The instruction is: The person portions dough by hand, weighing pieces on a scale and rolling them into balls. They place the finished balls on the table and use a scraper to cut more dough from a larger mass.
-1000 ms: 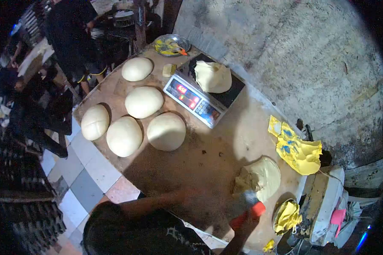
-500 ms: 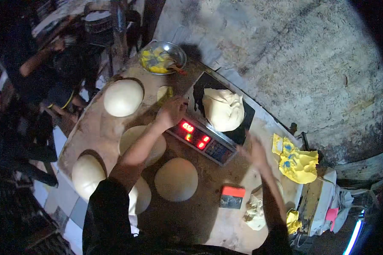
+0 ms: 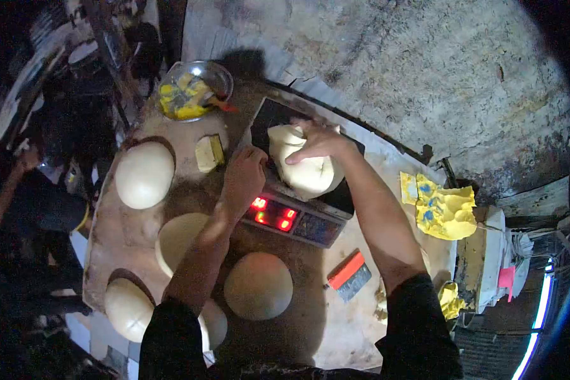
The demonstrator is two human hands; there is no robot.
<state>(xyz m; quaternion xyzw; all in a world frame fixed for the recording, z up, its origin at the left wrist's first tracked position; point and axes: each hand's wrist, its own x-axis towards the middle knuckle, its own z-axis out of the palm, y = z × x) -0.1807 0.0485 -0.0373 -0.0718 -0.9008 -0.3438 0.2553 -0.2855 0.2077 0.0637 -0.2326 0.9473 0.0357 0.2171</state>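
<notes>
A lump of pale dough [image 3: 307, 174] lies on the dark platform of a digital scale [image 3: 326, 233] with lit red digits. My right hand [image 3: 320, 140] grips this dough from above, thumb and fingers spread around its top. At the scale's left edge, close to the dough, my left hand [image 3: 246, 170] has its fingers curled closed; whatever they may hold is hidden. A dough scraper with a red handle [image 3: 348, 271] lies tilted on the table below the scale. Round dough balls [image 3: 258, 286] sit left of and below the scale, some partly behind my left arm.
A clear bowl [image 3: 195, 90] with yellow scraps stands at the table's far left corner. Near it lies a small yellowish block [image 3: 209, 153]. Torn yellow wrapping [image 3: 446, 212] rests at the right edge. A rough wall rises behind the table. Another person's arm [image 3: 12, 177] shows at left.
My right hand has moved from beside the scale's right end onto the dough. The scraper now lies at a different angle. My left hand remains by the scale's left edge, and the view has shifted.
</notes>
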